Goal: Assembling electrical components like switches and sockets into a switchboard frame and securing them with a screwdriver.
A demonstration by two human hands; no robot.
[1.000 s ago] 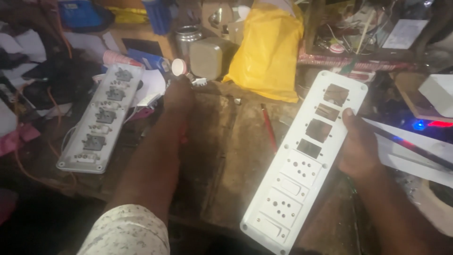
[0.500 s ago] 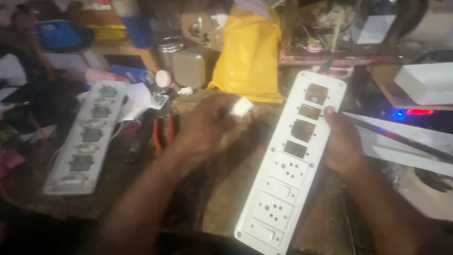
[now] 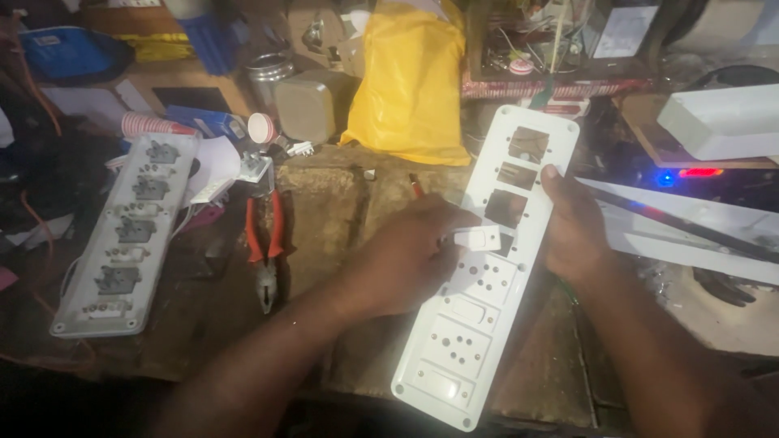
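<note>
White socket panel (image 3: 487,276) lies slantwise on your workbench (image 3: 324,211), several upper cutouts unfilled. Your right hand (image 3: 578,231) clasps its right edge, thumb on the face. Your left hand (image 3: 410,255) pinches a small white switch (image 3: 477,238) just over a middle cutout. Grey socket strip (image 3: 126,231) sits well apart at left; red-handled pliers (image 3: 266,243) lie between.

Worn workbench (image 3: 341,203), pliers (image 3: 265,243), socket board (image 3: 122,235)

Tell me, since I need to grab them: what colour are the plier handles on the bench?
Red-orange, clearest in the head view: pliers.
</note>
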